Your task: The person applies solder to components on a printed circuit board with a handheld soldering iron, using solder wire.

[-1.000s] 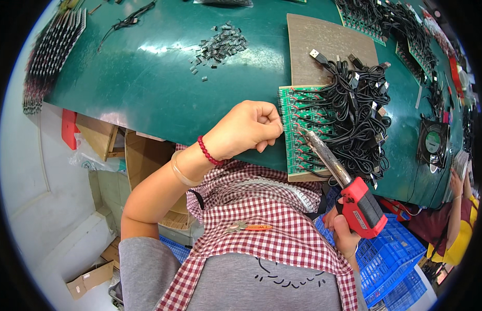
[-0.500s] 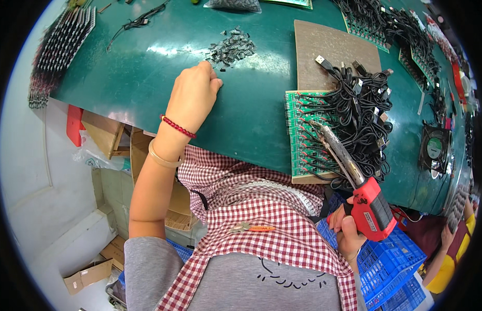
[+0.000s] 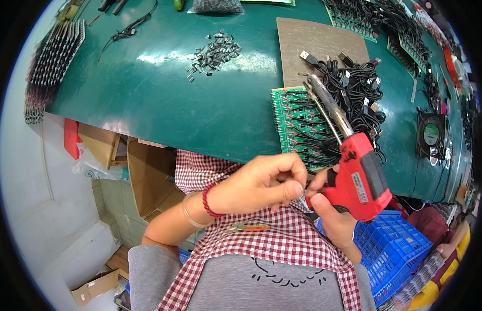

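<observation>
Green tabletop supports 1 circuit-board panel. On the panel's near side, left hand pinches, contents indiscernible; right hand grips the soldering gun. Keep its barrel clear of cables.

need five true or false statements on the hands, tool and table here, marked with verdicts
1. The right hand holds a red and black tool. True.
2. The left hand is inside the pile of small dark parts. False: it is beside the right hand.
3. The black fan is right of the nearest green circuit boards. True.
4. Those boards' black cables bunch to the left. False: they bunch to the right.
5. The table top is green. True.
</observation>
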{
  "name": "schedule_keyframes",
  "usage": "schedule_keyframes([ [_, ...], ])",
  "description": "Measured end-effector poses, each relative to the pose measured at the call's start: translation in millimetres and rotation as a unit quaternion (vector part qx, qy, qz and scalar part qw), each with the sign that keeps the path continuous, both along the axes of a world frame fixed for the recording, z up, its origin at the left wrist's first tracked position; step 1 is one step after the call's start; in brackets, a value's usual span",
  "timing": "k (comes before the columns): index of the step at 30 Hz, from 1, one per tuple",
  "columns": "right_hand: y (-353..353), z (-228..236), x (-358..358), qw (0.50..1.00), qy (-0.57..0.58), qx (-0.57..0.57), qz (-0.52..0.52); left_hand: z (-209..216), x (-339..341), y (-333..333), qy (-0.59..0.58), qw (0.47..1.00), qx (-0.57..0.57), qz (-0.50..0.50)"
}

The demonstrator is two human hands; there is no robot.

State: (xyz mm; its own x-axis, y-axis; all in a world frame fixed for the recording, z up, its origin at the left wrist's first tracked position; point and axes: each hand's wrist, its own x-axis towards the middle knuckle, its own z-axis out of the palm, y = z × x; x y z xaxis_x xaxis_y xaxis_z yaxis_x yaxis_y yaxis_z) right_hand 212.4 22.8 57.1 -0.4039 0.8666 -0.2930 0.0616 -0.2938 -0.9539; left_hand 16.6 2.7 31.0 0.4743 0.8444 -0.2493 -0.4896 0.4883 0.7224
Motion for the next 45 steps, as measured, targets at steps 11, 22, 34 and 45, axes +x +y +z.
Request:
schedule_keyframes([
  [11, 2.5, 6.5, -10.5, 1.000, 0.016, 0.015, 0.021, 3.5, 24.3, -13.8, 0.052, 0.992, 0.003, 0.117],
  [22, 1.8, -5.7, -7.9, 0.986, -0.134, 0.088, 0.045, 7.8, 27.6, -14.4, 0.332, 0.921, 0.111, 0.171],
  [34, -10.5, -4.9, 32.2, 0.995, -0.053, 0.079, 0.032, -16.2, -23.0, 26.6, 0.314, 0.942, -0.089, 0.074],
  [45, -40.3, -29.8, 84.1, 0.996, -0.082, 0.022, 0.031, -25.5, -34.5, 43.1, 0.271, 0.958, -0.091, -0.003],
])
